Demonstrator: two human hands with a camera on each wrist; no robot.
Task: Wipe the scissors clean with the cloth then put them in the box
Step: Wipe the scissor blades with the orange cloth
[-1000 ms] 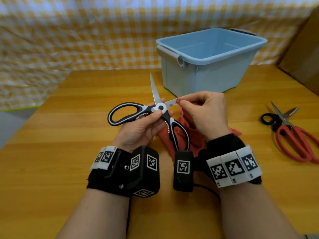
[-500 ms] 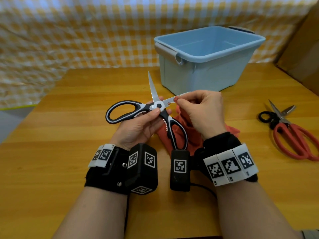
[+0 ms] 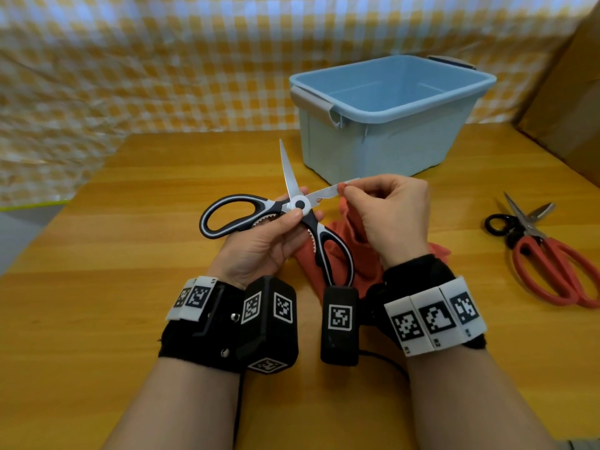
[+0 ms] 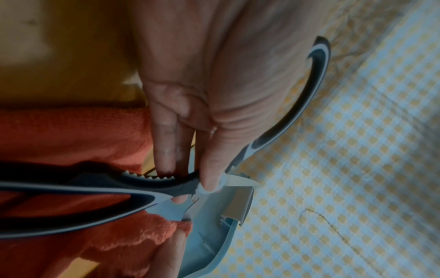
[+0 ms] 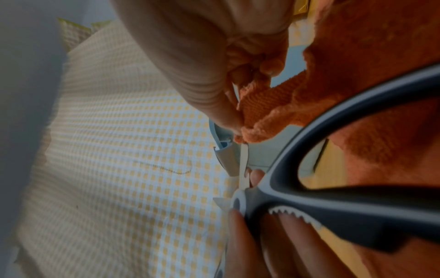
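Note:
Black-and-white kitchen scissors (image 3: 300, 206) are spread wide above the table, one blade pointing up and away, the other toward the right. My left hand (image 3: 279, 232) grips them at the pivot, thumb on the screw (image 4: 212, 180). My right hand (image 3: 386, 209) pinches the orange cloth (image 3: 347, 222) round the right-pointing blade, partway along it (image 5: 252, 112). The rest of the cloth hangs down under the scissors' near handle (image 5: 345, 197). The pale blue box (image 3: 393, 105) stands open just beyond my hands.
A second pair of scissors (image 3: 545, 251) with red handles lies on the wooden table (image 3: 130, 254) at the right. A brown cardboard box (image 3: 571, 92) stands at the far right. A yellow checked cloth (image 3: 146, 60) hangs behind the table.
My right hand, pinching the cloth, has slid outward along the right-pointing blade, from near the pivot toward the tip. My left hand keeps its hold on the scissors.

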